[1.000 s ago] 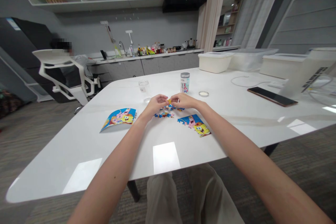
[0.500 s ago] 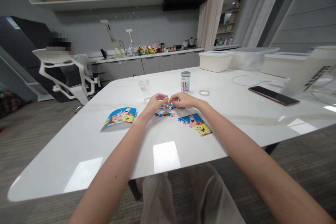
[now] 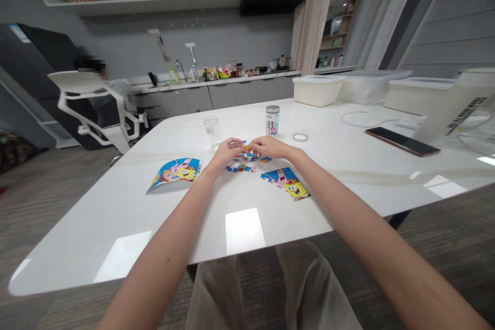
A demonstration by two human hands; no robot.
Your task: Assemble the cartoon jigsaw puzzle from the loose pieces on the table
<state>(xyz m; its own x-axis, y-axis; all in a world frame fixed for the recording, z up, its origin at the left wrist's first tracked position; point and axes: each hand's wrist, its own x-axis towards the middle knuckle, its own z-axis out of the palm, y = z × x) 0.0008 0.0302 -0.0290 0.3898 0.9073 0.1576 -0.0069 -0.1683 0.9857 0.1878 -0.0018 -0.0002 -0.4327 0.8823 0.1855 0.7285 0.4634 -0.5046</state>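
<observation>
1. Bare left hand [image 3: 229, 151] and bare right hand [image 3: 267, 147]: fingers partly curled, tips nearly meeting. A small yellow puzzle piece [image 3: 246, 147] shows between them; which hand grips it cannot be told.
2. Loose blue multicoloured puzzle pieces [image 3: 242, 168]: on the glossy white desk [image 3: 104, 216], partly hidden by the hands.
3. Joined blue-pink-yellow puzzle section [image 3: 284, 180]: just beside the bare right forearm [image 3: 348, 211], jagged edge facing left.
4. Open room: between the forearms, to the desk's near edge.
</observation>
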